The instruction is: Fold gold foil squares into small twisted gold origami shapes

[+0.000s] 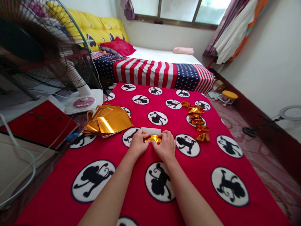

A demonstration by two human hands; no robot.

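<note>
A sheet of gold foil paper [154, 138], with a whitish side [150, 130] showing behind the fingers, lies at the middle of the red cloth. My left hand [139, 142] pinches its left end, and my right hand [166, 143] pinches the right end. Both thumbs press near each other at the gold front edge. To the left, a fanned stack of flat gold foil sheets [114, 121] rests on the cloth. On the right, several folded gold foil pieces [197, 121] form a curved row.
The red cloth [131, 194] with monkey circles covers the surface before me. A standing fan [82, 91] and a red panel [41, 121] are at the left. Beyond lies a bed [150, 70] with a striped cover. A yellow stool [229, 95] stands on the floor at right.
</note>
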